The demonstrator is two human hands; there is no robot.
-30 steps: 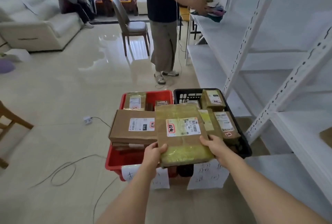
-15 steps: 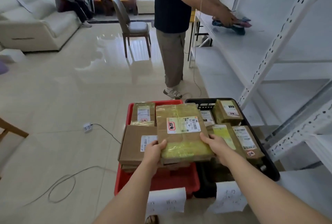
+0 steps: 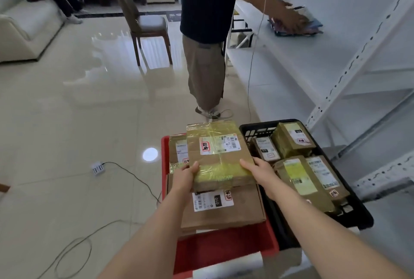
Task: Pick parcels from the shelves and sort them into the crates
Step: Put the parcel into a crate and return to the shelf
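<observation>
Both hands, left hand [image 3: 184, 178] and right hand [image 3: 259, 172], are gripping a taped parcel [image 3: 219, 155] over the red crate [image 3: 221, 249] sitting on the glossy tiled floor [image 3: 67, 122] beside white shelves [image 3: 336, 59].

- Your view is bright and evenly lit, with soft shadows
- Glare streaks the glossy floor [image 3: 74, 108], plus one round lamp reflection [image 3: 150, 154]
- Wide-angle bending slants the shelf uprights [image 3: 358, 54]; edges look slightly soft

A glossy beige tiled floor [image 3: 67, 122] carries a red crate [image 3: 224, 249] and, touching its right side, a black crate [image 3: 358, 211], both holding parcels.
</observation>
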